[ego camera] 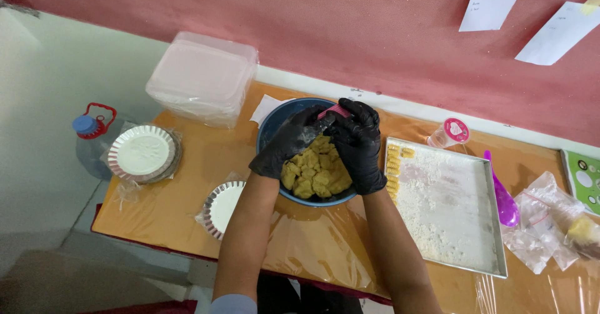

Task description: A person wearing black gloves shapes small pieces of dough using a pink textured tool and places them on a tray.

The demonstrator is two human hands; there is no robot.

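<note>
Both my hands wear black gloves and meet over a blue bowl [270, 126] filled with lumps of yellow dough [315, 173]. My left hand [284, 144] and my right hand [361, 145] are closed together around a small pink object [336, 110] at the bowl's far side. What kind of object it is cannot be told. To the right lies a floured metal tray [450, 214] with a column of small yellow dough pieces [394, 164] along its left edge.
A stack of clear plastic containers [203, 79] stands at the back left. Two stacks of foil plates [142, 153] [222, 207] lie on the left. A purple spoon [503, 198], a small pink-lidded cup [451, 132] and plastic bags [550, 226] sit right. A water jug [94, 139] stands off the table.
</note>
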